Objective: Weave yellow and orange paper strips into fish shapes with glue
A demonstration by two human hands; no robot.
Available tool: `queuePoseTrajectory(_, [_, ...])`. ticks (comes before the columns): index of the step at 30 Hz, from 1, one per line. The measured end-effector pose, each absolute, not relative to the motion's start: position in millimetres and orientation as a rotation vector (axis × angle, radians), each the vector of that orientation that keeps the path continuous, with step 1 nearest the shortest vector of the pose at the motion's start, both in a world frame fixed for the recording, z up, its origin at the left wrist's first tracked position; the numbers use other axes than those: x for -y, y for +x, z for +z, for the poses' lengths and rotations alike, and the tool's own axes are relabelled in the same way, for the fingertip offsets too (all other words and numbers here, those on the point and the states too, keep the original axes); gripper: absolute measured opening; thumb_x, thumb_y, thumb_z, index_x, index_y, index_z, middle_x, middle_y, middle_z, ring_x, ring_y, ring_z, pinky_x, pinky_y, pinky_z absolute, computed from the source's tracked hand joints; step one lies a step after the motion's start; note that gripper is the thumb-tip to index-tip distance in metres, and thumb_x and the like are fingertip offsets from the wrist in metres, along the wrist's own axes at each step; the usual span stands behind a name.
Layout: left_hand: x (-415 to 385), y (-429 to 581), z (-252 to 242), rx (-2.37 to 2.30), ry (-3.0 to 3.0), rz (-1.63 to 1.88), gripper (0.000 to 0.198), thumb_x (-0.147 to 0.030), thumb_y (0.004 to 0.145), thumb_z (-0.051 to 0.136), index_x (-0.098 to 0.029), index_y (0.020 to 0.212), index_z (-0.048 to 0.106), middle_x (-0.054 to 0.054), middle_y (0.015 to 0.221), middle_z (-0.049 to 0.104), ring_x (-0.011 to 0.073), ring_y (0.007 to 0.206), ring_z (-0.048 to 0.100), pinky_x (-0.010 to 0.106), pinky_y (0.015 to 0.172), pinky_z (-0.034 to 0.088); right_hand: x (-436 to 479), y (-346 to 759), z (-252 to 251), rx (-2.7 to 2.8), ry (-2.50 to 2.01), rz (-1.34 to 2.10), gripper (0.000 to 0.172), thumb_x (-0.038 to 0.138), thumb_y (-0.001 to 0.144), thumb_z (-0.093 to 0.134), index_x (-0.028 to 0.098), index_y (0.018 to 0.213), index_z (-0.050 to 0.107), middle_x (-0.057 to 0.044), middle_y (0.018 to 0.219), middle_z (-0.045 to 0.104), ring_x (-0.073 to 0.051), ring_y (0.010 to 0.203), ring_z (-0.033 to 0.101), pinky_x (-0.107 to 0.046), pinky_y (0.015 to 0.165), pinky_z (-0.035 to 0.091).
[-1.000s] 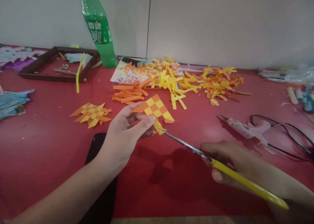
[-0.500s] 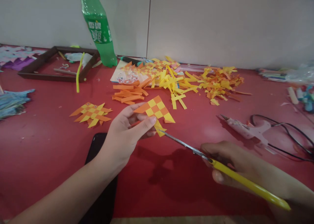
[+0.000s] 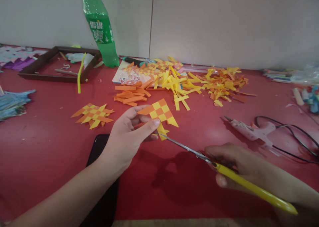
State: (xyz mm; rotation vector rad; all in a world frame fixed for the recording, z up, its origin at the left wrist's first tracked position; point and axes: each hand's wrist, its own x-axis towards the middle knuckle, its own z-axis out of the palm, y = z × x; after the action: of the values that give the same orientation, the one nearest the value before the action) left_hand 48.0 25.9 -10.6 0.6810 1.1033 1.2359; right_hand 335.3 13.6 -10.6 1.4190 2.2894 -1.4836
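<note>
Head view: the left hand (image 3: 132,130) pinches a woven paper piece (image 3: 161,113), checkered in orange and yellow, between thumb and fingers, the thumb lying on its front near the lower corner. The piece is held up above the red desk (image 3: 194,197), near the middle of the view, with one orange point toward the left and yellow ends pointing down. The right hand (image 3: 234,157) is curled around the scissors (image 3: 249,184), whose yellow handle slants toward the lower right. Their thin metal blades reach across to the lowest yellow end of the piece, the tip meeting the paper there; whether the blades are parted cannot be told.

Left of the piece, a finished-looking paper fish (image 3: 93,115) in the same two colors lies on the desk. A dark phone (image 3: 107,203) lies partly under the left forearm. Beyond the hands are a stack of orange strips (image 3: 131,95), loose yellow strips (image 3: 178,84) and, farther right, a heap of mixed scraps (image 3: 225,86). A pink glue gun (image 3: 254,131) rests on the right with its black cord curling behind it. At the back, a green bottle (image 3: 101,33) stands beside a dark wooden frame (image 3: 47,77), near the pale wall (image 3: 211,24).
</note>
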Motion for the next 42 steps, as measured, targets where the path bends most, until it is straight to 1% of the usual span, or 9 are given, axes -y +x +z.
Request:
queuePoseTrajectory(8, [-25.0, 46.6, -13.2, -1.135, 0.720, 1.206, 0.034, -0.026, 0.072, 0.086, -0.023, 0.099, 0.064, -0.007, 0.070, 0.059, 0.0105, 0.064, 0.066, 0.021, 0.054, 0.063, -14.6, 338.7, -13.3, -2.314, 1.401, -1.487, 0.051, 0.068, 0.081, 0.059, 0.019, 0.073, 0.047, 0.003, 0.069, 0.043, -0.010, 0.061, 0.039, -0.022, 0.050, 0.027])
queuePoseTrajectory(15, [-25.9, 46.5, -12.9, -1.141, 0.721, 1.196, 0.033, -0.026, 0.072, 0.086, -0.022, 0.096, 0.065, -0.006, 0.072, 0.057, 0.0111, 0.067, 0.065, 0.022, 0.053, 0.064, -16.9, 332.9, -10.3, -2.238, 1.459, -1.502, 0.055, 0.070, 0.075, 0.064, 0.019, 0.067, 0.047, 0.004, 0.063, 0.043, -0.009, 0.057, 0.034, -0.022, 0.050, 0.024])
queuePoseTrajectory(21, [-26.6, 47.4, -13.8, -1.160, 0.683, 1.239, 0.031, -0.025, 0.069, 0.087, -0.021, 0.089, 0.063, -0.007, 0.071, 0.058, 0.0091, 0.064, 0.063, 0.018, 0.051, 0.060, -17.0, 329.1, -8.8, -2.203, 1.499, -1.519, 0.048, 0.063, 0.080, 0.064, 0.020, 0.066, 0.050, 0.004, 0.056, 0.045, -0.008, 0.052, 0.035, -0.023, 0.049, 0.023])
queuePoseTrajectory(27, [-28.3, 45.8, -11.1, -1.137, 0.590, 1.366, 0.031, -0.020, 0.067, 0.087, -0.019, 0.084, 0.061, -0.006, 0.070, 0.063, 0.0064, 0.062, 0.059, 0.013, 0.052, 0.053, -20.1, 326.7, -9.2, -2.240, 1.562, -1.421, 0.062, 0.078, 0.073, 0.061, 0.020, 0.062, 0.042, 0.005, 0.058, 0.036, -0.008, 0.053, 0.031, -0.023, 0.047, 0.022])
queuePoseTrajectory(30, [-29.1, 44.8, -10.8, -1.069, 0.507, 1.375, 0.033, -0.017, 0.068, 0.086, -0.021, 0.083, 0.057, -0.007, 0.067, 0.065, 0.0075, 0.064, 0.062, 0.019, 0.065, 0.058, -19.7, 329.5, -11.4, -2.295, 1.565, -1.401, 0.064, 0.081, 0.074, 0.055, 0.020, 0.063, 0.040, 0.005, 0.059, 0.032, -0.008, 0.053, 0.028, -0.023, 0.046, 0.020])
queuePoseTrajectory(33, [-30.1, 45.0, -11.2, -1.006, 0.482, 1.383, 0.032, -0.013, 0.070, 0.084, -0.021, 0.081, 0.055, -0.007, 0.065, 0.064, 0.0087, 0.069, 0.064, 0.026, 0.077, 0.060, -17.7, 333.2, -12.1, -2.366, 1.538, -1.470, 0.062, 0.081, 0.079, 0.049, 0.020, 0.070, 0.044, 0.004, 0.062, 0.036, -0.009, 0.055, 0.030, -0.024, 0.047, 0.022])
queuePoseTrajectory(35, [-30.7, 45.5, -10.9, -0.985, 0.466, 1.381, 0.028, -0.013, 0.071, 0.083, -0.022, 0.083, 0.059, -0.008, 0.065, 0.064, 0.0077, 0.068, 0.064, 0.023, 0.075, 0.058, -16.3, 334.5, -11.5, -2.400, 1.533, -1.495, 0.062, 0.082, 0.080, 0.046, 0.020, 0.074, 0.045, 0.004, 0.065, 0.039, -0.010, 0.057, 0.032, -0.024, 0.048, 0.023])
queuePoseTrajectory(38, [-31.6, 45.5, -9.8, -0.954, 0.431, 1.379, 0.021, -0.015, 0.073, 0.081, -0.021, 0.083, 0.064, -0.007, 0.070, 0.066, 0.0062, 0.065, 0.063, 0.016, 0.064, 0.055, -15.2, 334.1, -10.4, -2.413, 1.533, -1.458, 0.061, 0.080, 0.082, 0.045, 0.020, 0.076, 0.046, 0.003, 0.066, 0.039, -0.010, 0.058, 0.032, -0.024, 0.049, 0.023])
queuePoseTrajectory(42, [-32.4, 44.6, -9.4, -0.978, 0.406, 1.380, 0.022, -0.012, 0.072, 0.082, -0.018, 0.075, 0.061, -0.007, 0.069, 0.066, 0.0035, 0.057, 0.059, 0.012, 0.057, 0.052, -15.1, 332.9, -10.9, -2.432, 1.521, -1.412, 0.059, 0.079, 0.082, 0.047, 0.020, 0.076, 0.046, 0.003, 0.066, 0.040, -0.010, 0.058, 0.034, -0.024, 0.050, 0.025])
